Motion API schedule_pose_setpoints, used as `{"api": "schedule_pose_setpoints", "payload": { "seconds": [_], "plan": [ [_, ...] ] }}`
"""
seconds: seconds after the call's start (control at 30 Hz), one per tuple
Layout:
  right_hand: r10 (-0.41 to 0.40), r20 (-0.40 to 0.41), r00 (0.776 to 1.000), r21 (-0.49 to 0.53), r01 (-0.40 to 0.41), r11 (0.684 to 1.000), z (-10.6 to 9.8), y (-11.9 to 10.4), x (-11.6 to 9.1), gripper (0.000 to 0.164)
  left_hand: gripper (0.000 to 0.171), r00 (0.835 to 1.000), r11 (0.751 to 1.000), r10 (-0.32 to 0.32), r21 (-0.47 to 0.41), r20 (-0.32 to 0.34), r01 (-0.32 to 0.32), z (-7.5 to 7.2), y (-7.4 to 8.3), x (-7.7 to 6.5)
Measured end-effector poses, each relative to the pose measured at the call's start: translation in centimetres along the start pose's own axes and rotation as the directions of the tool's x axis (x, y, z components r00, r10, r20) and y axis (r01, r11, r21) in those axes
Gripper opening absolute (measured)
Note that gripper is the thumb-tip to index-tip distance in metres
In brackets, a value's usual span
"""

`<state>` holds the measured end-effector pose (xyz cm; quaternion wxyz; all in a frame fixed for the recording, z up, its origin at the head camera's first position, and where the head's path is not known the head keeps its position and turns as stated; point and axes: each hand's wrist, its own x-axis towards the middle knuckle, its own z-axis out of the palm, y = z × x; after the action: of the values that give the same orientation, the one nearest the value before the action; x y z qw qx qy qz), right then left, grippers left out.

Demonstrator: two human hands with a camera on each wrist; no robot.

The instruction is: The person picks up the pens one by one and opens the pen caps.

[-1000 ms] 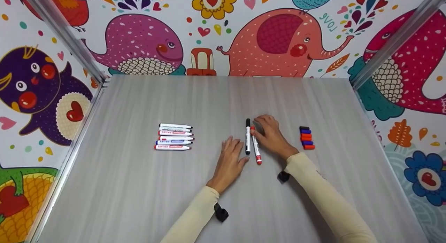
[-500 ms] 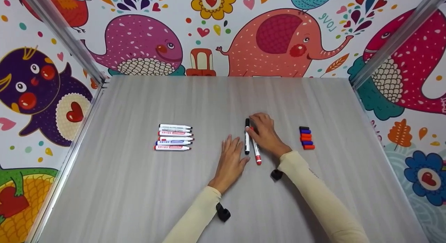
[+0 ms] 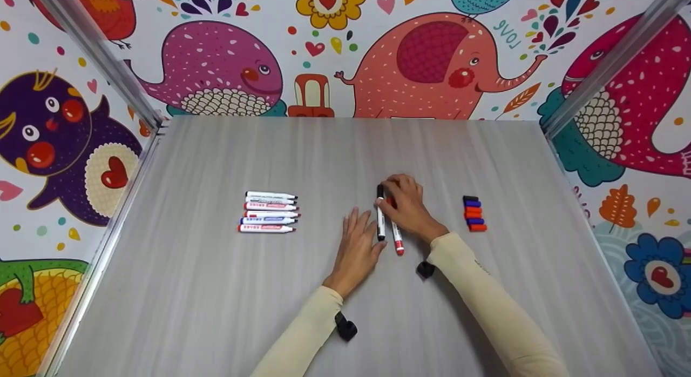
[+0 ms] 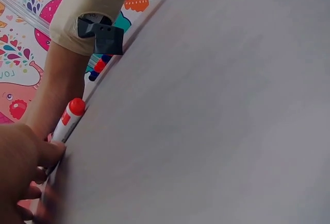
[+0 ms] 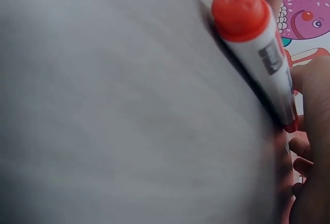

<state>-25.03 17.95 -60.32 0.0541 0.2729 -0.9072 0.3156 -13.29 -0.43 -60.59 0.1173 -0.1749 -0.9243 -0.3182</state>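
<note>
A black-capped whiteboard marker [image 3: 381, 220] lies lengthwise at mid-table. My right hand [image 3: 407, 204] pinches it near its cap, thumb on the barrel and index finger at the cap. Beneath that palm is a red-capped marker [image 3: 398, 239], partly hidden by the hand; the right wrist view shows its red end large and close, and the right hand [image 5: 315, 126] beside it. My left hand [image 3: 353, 250] rests on the table left of the black marker, fingers extended, thumb tip by the marker's lower end. In the left wrist view the left hand [image 4: 20, 167] overlaps the red marker [image 4: 67, 121].
Several uncapped white markers [image 3: 270, 214] are lined up on the left of the grey table [image 3: 216, 301], tips pointing right. To the right, several loose caps [image 3: 474, 210] in black, blue and red form a column. A cartoon-printed wall and metal posts border the table.
My right hand has shifted left from beside the red marker onto the black one, its thumb and index finger closing at the cap. The black marker has slid slightly left. My left hand stays nearly still.
</note>
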Motion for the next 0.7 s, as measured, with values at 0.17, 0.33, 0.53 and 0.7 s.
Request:
{"api": "schedule_pose_setpoints", "payload": {
  "seconds": [0.17, 0.33, 0.53, 0.7],
  "plan": [
    [0.009, 0.009, 1.000, 0.015, -0.009, 1.000, -0.3, -0.3, 0.1, 0.052, 0.045, 1.000, 1.000, -0.008, -0.017, 0.023, 0.008, -0.2, 0.0, 0.2],
    [-0.006, 0.006, 1.000, 0.046, 0.006, 0.999, -0.8, -0.7, 0.2, 0.048, 0.048, 0.997, 0.998, -0.022, -0.064, 0.070, 0.027, -0.9, -0.1, 0.2],
    [0.077, 0.014, 0.997, 0.178, -0.078, 0.981, -2.0, -2.1, 0.2, 0.040, 0.049, 0.996, 0.973, -0.027, -0.226, 0.091, 0.047, -1.9, -0.8, -0.3],
    [0.192, 0.080, 0.978, 0.377, -0.208, 0.902, -2.9, -3.6, 0.1, 0.039, 0.049, 0.998, 0.955, -0.023, -0.295, 0.058, 0.039, -1.8, -2.1, -0.8]
  ]
}}
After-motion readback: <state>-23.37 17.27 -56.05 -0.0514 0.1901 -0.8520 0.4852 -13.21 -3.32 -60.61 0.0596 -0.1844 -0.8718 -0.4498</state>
